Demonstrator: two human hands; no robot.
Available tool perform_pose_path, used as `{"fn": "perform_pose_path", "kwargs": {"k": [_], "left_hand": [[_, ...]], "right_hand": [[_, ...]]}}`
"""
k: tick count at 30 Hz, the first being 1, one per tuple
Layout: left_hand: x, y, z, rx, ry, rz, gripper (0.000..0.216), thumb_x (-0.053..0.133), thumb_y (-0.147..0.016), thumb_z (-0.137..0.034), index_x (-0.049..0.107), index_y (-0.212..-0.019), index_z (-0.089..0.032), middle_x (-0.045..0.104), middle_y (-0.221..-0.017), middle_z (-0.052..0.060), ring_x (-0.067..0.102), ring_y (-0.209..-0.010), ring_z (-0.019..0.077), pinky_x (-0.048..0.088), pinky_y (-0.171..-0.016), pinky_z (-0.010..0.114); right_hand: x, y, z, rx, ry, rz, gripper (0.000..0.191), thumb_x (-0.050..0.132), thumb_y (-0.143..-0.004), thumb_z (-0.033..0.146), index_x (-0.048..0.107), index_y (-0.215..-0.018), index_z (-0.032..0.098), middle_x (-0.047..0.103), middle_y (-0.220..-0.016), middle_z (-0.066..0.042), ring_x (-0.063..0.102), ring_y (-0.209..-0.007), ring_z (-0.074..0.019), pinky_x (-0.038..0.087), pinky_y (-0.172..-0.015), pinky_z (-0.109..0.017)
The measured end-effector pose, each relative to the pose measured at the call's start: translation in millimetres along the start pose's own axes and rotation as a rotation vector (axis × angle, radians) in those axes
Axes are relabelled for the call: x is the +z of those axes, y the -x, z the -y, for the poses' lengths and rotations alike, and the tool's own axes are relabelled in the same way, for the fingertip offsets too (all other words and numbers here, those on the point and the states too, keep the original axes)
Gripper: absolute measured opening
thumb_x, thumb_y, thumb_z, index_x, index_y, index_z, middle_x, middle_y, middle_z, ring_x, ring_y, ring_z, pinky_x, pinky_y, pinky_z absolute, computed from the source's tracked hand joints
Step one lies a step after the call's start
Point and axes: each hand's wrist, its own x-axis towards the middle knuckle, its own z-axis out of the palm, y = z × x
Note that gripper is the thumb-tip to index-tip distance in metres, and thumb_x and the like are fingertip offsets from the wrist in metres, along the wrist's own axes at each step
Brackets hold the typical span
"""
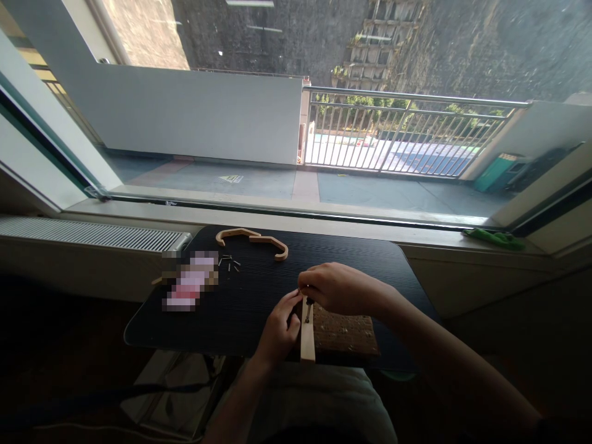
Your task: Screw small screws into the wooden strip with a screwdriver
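A pale wooden strip [308,339] stands on edge at the near side of the black table [231,308], beside a brown cork board [345,333]. My left hand [279,330] is closed round the strip's left side. My right hand [335,288] is pinched over the strip's far end, around a small dark screw or nail [307,304]. Two curved wooden pieces [252,239] lie at the far edge of the table. Several small dark nails [230,263] are scattered just in front of them.
A blurred-out item [190,280] lies on the table's left part. A white radiator [87,233] runs along the left under the window sill. A green cloth [494,238] rests on the sill at right. Beyond the glass is a balcony with a metal railing [398,132].
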Motion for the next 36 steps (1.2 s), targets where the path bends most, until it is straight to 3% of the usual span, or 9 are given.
{"fn": "perform_pose_path", "kwargs": {"k": [13,22,36], "left_hand": [[-2.5,-1.4,-6.9,-0.023,-0.022,0.035,0.043,0.042,-0.08,-0.008,0.062,-0.118,-0.016,0.062,-0.128,0.012,0.056,-0.121,0.0257,0.046,-0.104,0.043],[-1.0,-0.7,-3.3,-0.014,0.007,0.023,0.046,0.044,-0.079,-0.009,0.062,-0.121,-0.015,0.06,-0.132,0.012,0.055,-0.124,0.0258,0.042,-0.108,0.042],[-3.0,1.6,-14.1,-0.055,0.01,0.061,0.048,0.042,-0.082,-0.01,0.054,-0.128,-0.017,0.054,-0.14,0.011,0.05,-0.129,0.0254,0.039,-0.11,0.042]], "right_hand": [[-2.8,0.4,13.6,0.101,0.176,0.032,0.034,0.041,-0.099,0.037,0.066,-0.082,0.021,0.069,-0.073,-0.003,0.061,-0.062,-0.0153,0.022,-0.054,-0.028],[-1.3,4.2,14.1,0.036,0.1,0.036,0.008,0.05,-0.088,0.024,0.056,-0.091,0.019,0.065,-0.087,-0.004,0.057,-0.069,-0.0152,0.026,-0.054,-0.027],[0.9,14.0,12.3,0.032,-0.004,0.022,0.004,0.049,-0.087,0.019,0.052,-0.089,0.019,0.062,-0.085,-0.003,0.053,-0.068,-0.0139,0.027,-0.056,-0.027]]}}
